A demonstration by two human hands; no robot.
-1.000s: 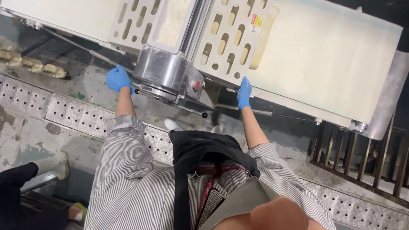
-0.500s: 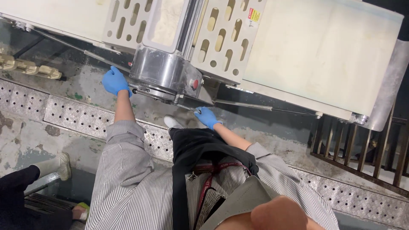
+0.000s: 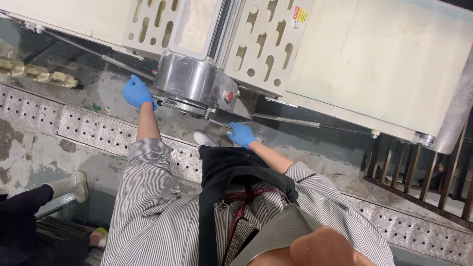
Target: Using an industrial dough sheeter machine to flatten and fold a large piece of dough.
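Note:
I stand over a dough-rolling machine with white conveyor belts and a steel roller housing bearing a red button. My left hand, in a blue glove, is curled around a dark handle at the housing's left side. My right hand, also blue-gloved, is low under the machine. Its fingers close over the left end of a thin metal bar that runs along the belt's underside. Between the slotted white guards, a floury strip shows. A striped shirt and black apron cover my body.
Perforated metal floor plates run along the machine's base. A dark metal grille stands at the right. Another person's dark trouser leg and pale shoe are at the lower left. A row of beige lumps lies at the far left.
My right hand left the edge of the right belt and dropped to the thin bar below the machine. My left hand stayed at the housing's left side.

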